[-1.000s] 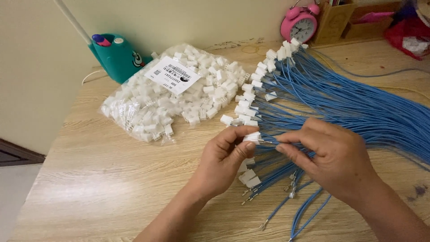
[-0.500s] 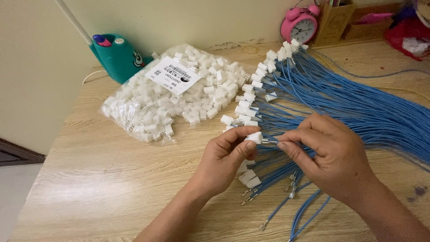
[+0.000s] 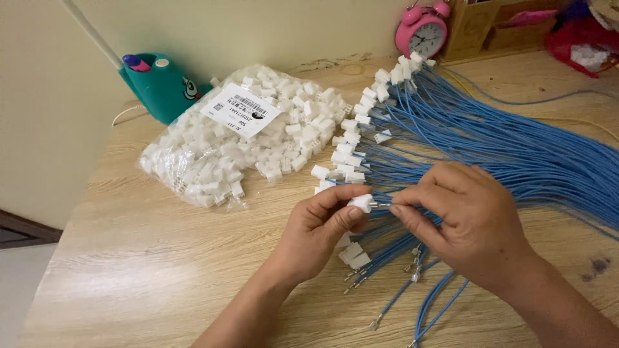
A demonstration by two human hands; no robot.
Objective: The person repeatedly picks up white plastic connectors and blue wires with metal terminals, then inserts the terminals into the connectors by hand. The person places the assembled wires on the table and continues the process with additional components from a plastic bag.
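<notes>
Head view: left hand [image 3: 319,229] pinches white connector [image 3: 361,203] mid-table; right hand [image 3: 467,222] pinches blue wire [image 3: 385,205] at it. Clear bag [image 3: 238,145] w/ white rectangular label [image 3: 240,111] sits upper-left.

Plastic, metal and wood on a work table

The table [image 3: 161,258] is wood-look, light, with a fine grain and a matt, smooth surface. The wires [image 3: 516,148] have blue plastic coating, smooth and slightly shiny; their bare tips [image 3: 412,274] are small metal terminals with a dull silver shine. The connectors [image 3: 361,203] are white plastic, smooth and half matt. The bag [image 3: 213,161] is thin clear plastic film, glossy and wrinkled, with a white paper label [image 3: 240,116]. The clock [image 3: 421,31] has a glossy pink case. The teal holder [image 3: 161,87] is smooth shiny plastic. The wall [image 3: 58,116] looks painted and matt.
</notes>
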